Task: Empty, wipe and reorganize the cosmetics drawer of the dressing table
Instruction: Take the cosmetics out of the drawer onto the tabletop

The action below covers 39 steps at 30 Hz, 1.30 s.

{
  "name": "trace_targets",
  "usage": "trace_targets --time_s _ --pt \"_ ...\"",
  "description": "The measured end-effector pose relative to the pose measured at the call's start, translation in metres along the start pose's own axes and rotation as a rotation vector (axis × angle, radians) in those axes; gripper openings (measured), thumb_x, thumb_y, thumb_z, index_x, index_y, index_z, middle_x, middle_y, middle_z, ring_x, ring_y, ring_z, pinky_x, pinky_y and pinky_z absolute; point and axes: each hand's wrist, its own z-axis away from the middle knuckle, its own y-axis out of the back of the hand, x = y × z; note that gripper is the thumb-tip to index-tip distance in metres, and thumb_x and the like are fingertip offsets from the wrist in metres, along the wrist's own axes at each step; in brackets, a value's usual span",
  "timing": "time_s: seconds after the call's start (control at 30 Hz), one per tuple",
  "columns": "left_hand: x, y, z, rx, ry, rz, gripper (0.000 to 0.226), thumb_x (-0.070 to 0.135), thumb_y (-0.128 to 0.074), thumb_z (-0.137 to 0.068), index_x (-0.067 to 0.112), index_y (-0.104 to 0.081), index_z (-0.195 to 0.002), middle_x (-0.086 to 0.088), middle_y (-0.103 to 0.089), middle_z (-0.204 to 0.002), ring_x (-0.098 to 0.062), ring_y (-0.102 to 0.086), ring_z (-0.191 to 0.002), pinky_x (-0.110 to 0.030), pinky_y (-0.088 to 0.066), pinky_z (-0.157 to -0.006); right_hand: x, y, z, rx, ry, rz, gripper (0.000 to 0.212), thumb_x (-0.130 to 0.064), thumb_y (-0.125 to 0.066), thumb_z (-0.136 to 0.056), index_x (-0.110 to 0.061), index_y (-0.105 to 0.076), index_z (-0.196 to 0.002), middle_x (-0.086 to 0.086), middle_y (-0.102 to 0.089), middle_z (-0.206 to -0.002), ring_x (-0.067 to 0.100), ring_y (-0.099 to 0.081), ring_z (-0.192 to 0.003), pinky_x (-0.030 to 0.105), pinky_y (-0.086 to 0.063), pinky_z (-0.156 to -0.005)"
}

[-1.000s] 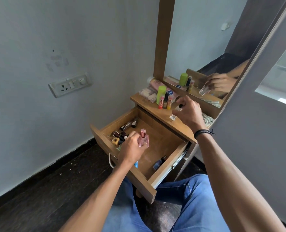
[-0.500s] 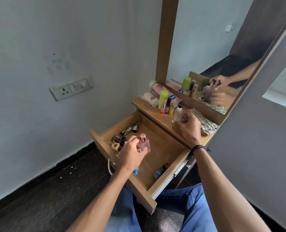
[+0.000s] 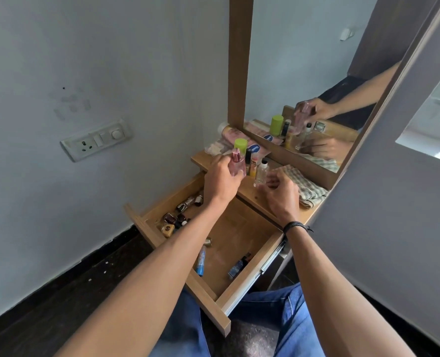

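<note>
The wooden drawer (image 3: 247,282) stands pulled open below the dressing table top (image 3: 249,189). My left hand (image 3: 220,180) grips a pink perfume bottle (image 3: 237,164) and holds it above the table top's left part. My right hand (image 3: 280,193) hovers with loosely curled fingers just right of a small clear bottle (image 3: 261,173) standing on the top, holding nothing. Inside the drawer lie several small dark bottles (image 3: 173,220), a silver-capped tube (image 3: 189,202), a blue tube (image 3: 201,260) and a dark blue bottle (image 3: 238,266).
A green-capped bottle (image 3: 240,146), a pink tube (image 3: 233,135) and small tubes stand at the back of the top. A checked cloth (image 3: 305,185) lies at its right. The mirror (image 3: 316,73) rises behind. A switch plate (image 3: 95,141) is on the left wall.
My left hand lifted the pink perfume bottle out of the drawer and up over the table top. My right hand let go of the clear bottle, which now stands on the top.
</note>
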Motion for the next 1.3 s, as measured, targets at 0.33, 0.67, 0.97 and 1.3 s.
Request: trace_targets --time_s 0.33,0.67,0.97,1.3 --pt "-0.001 -0.024 -0.004 -0.033 0.02 0.039 0.055 0.017 -0.083 -0.08 0.02 -0.053 -0.125 -0.001 -0.068 -0.12 -0.022 -0.066 -0.104 -0.044 -0.058 -0.085 0.0 0.0 -0.003 -0.009 -0.011 -0.008 0.032 -0.021 -0.084 -0.078 -0.025 -0.058 -0.097 -0.01 -0.065 -0.088 0.009 -0.064 -0.081 0.03 -0.056 -0.077" --pt "-0.012 -0.029 0.004 -0.077 0.07 0.204 0.054 0.006 -0.085 -0.077 0.01 -0.055 -0.122 -0.008 -0.066 -0.113 -0.013 -0.068 -0.09 -0.038 -0.061 -0.079 -0.001 -0.002 -0.002 -0.028 0.023 0.137 0.016 -0.026 -0.079 -0.082 -0.017 -0.066 -0.088 -0.004 -0.068 -0.087 0.018 -0.063 -0.082 0.035 -0.052 -0.073" --pt "-0.051 0.004 0.059 -0.027 0.113 0.121 0.036 0.007 -0.075 -0.085 0.024 -0.058 -0.112 0.007 -0.059 -0.102 -0.005 -0.064 -0.079 -0.015 -0.049 -0.062 -0.006 0.003 0.0 -0.038 0.014 0.065 0.01 -0.022 -0.079 -0.081 -0.017 -0.071 -0.077 -0.007 -0.069 -0.078 0.015 -0.066 -0.077 0.044 -0.059 -0.076" --pt "-0.068 0.022 0.126 -0.946 0.03 -0.387 0.038 0.035 -0.072 -0.091 0.025 -0.063 -0.127 0.001 -0.061 -0.131 -0.016 -0.061 -0.111 -0.034 -0.05 -0.091 -0.021 0.008 0.044 -0.089 0.195 -0.013 0.012 -0.03 -0.074 -0.091 -0.019 -0.069 -0.086 -0.009 -0.067 -0.081 0.007 -0.063 -0.073 0.036 -0.056 -0.068"
